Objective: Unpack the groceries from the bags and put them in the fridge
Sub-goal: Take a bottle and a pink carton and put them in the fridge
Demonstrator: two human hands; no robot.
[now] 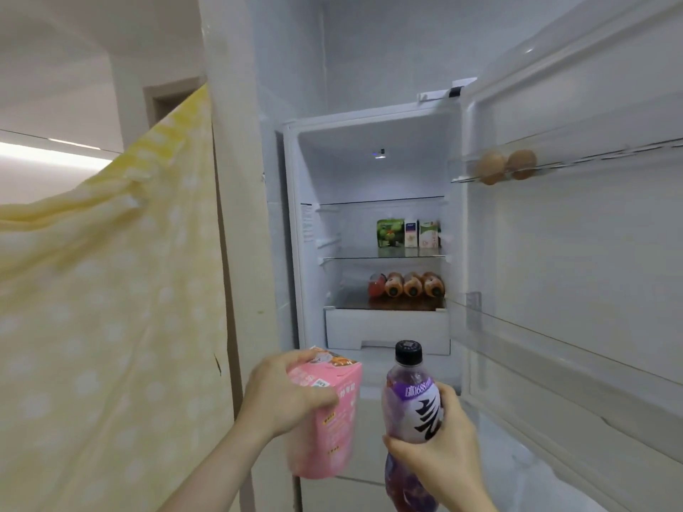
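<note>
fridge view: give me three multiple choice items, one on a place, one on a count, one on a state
1. Where do the eggs sit?
A. on a door shelf
B. in the bottom drawer
C. on the floor

2. How many packs stand side by side on the glass shelf?
A. one
B. three
C. six

3. What is the right hand doing?
A. hanging empty
B. pushing the door shut
C. gripping the purple bottle

Key:
1 A: both eggs show behind the clear rail on the open door.
2 B: a green pouch and two cartons stand in a row.
3 C: its fingers curl round the upright bottle, while the left hand holds the pink carton.
</note>
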